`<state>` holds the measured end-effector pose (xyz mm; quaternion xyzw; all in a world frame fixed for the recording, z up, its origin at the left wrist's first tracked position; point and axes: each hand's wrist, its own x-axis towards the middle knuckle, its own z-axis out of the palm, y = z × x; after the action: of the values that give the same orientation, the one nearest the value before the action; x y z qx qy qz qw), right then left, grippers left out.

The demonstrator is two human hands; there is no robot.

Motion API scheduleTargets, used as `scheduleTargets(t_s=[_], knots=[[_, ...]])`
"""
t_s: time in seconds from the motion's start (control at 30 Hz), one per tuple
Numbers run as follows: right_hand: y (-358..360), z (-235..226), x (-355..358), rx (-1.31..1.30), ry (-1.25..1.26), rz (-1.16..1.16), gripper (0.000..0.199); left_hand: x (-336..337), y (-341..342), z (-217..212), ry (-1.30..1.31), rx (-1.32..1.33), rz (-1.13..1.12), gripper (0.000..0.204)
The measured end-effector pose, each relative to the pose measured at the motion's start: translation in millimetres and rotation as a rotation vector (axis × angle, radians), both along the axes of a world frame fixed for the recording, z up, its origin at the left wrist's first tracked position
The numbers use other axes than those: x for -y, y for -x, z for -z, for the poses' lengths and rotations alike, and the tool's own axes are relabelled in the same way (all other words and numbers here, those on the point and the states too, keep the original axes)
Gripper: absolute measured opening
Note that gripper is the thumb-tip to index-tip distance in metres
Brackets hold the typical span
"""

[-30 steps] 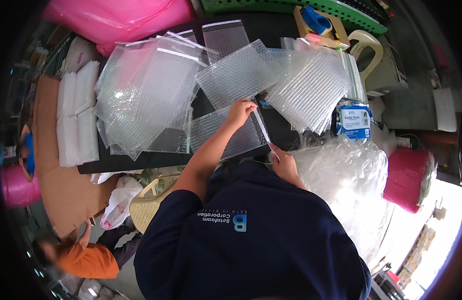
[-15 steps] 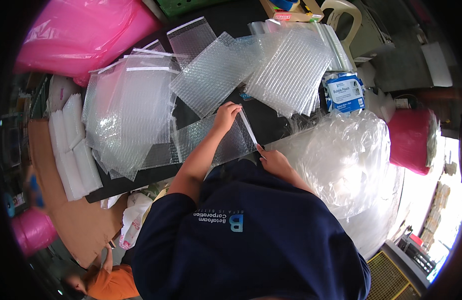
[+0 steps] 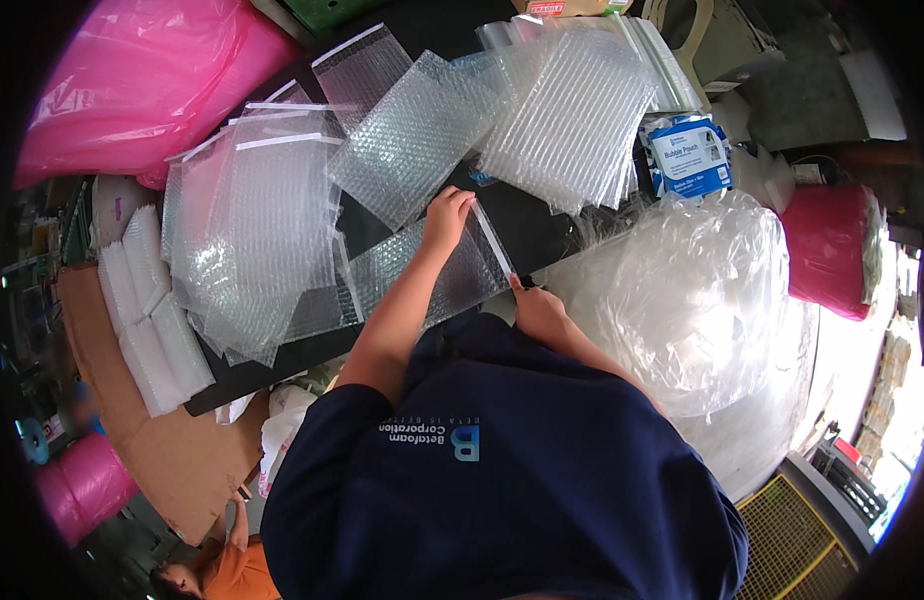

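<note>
clear plastic with small bubbles all over makes the flat bubble pouch (image 3: 472,270), which lies on the black table (image 3: 527,225), close in front of the person's body. it is see-through, so the dark table shows through it and makes it look grey, with some bright spots where light falls on the bubbles. along its right side goes a narrow white strip (image 3: 493,238), straight and slanting, smooth beside the bubbled part. the left hand (image 3: 448,218) has its fingers closed, pinching the upper end of this strip, and its forearm passes over the pouch and hides part of it. the right hand (image 3: 539,310) is at the lower end, with bent fingers and the thumb pinching the corner there.

to the left, a spread pile of similar pouches (image 3: 252,220) lies near, several with white strips at the top edge. beyond the hands is a tilted bubble sheet (image 3: 417,135), and beside it a ribbed stack (image 3: 577,115) of clear plastic. large crumpled clear bags (image 3: 702,300) are at the right.
</note>
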<state>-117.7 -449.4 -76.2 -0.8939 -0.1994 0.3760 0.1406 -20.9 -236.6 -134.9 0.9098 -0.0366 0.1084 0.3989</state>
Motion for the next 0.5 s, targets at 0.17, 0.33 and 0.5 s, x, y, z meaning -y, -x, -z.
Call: scheduleTargets(t_s=[0.17,0.33,0.5], knots=[[-1,4,-1,-0.015,0.032,0.004,0.067,1,-1,-1,-0.006,-0.014,-0.001,0.011],[-1,7,-1,-0.006,0.061,-0.004,0.070,0,-1,1,-0.022,-0.029,0.008,0.011],[0,16,-3,-0.011,0.106,-0.013,0.073,1,0,2,-0.007,-0.035,0.008,0.011]])
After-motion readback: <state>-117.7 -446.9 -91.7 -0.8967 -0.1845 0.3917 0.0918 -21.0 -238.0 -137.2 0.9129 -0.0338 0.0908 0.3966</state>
